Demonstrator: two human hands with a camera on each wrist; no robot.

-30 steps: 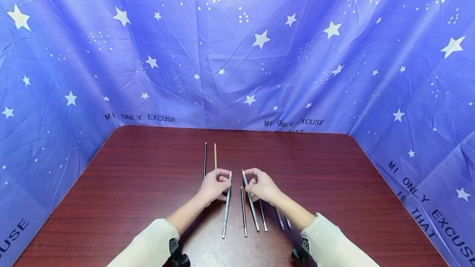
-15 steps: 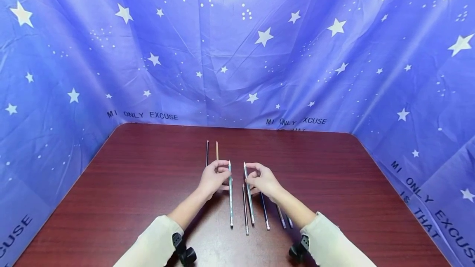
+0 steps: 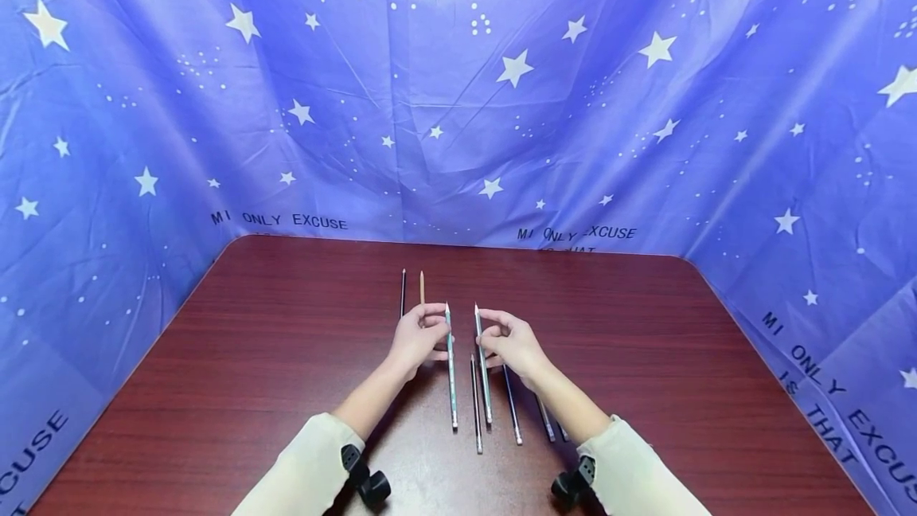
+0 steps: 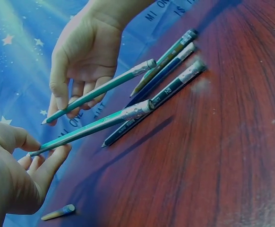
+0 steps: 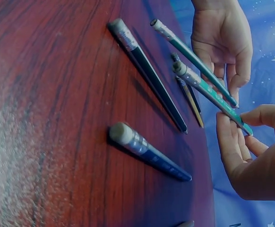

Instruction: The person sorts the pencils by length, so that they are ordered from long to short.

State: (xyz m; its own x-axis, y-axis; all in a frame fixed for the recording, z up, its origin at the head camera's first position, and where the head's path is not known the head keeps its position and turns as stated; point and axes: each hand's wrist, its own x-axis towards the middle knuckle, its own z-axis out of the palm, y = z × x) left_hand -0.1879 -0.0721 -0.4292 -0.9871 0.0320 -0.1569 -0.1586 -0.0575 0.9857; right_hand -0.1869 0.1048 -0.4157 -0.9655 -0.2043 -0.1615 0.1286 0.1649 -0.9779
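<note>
In the head view my left hand (image 3: 415,341) pinches a green pencil (image 3: 452,388) near its sharpened end, point away from me, eraser end toward me. My right hand (image 3: 519,350) holds a second green pencil (image 3: 485,392) the same way, so the two stand side by side with a small gap. The left wrist view shows the left hand's pencil (image 4: 88,131) raised over the table, its shadow below. From the right wrist, thumb and fingertips grip the other pencil (image 5: 215,99) close to its tip. A dark pencil (image 3: 477,420) lies just beneath, marked HB.
On the reddish-brown table (image 3: 286,357), a dark blue pencil (image 3: 513,408) and two more pencils lie toward the right, partly under my right forearm. A black pencil (image 3: 403,293) and a yellow pencil (image 3: 422,287) lie beyond my left hand. A blue starred curtain (image 3: 430,102) surrounds the table.
Both hands have moved away from me with their green pencils. The left pencil, tilted before, has swung its eraser end rightward. The right pencil has become steeper. The other pencils stay put.
</note>
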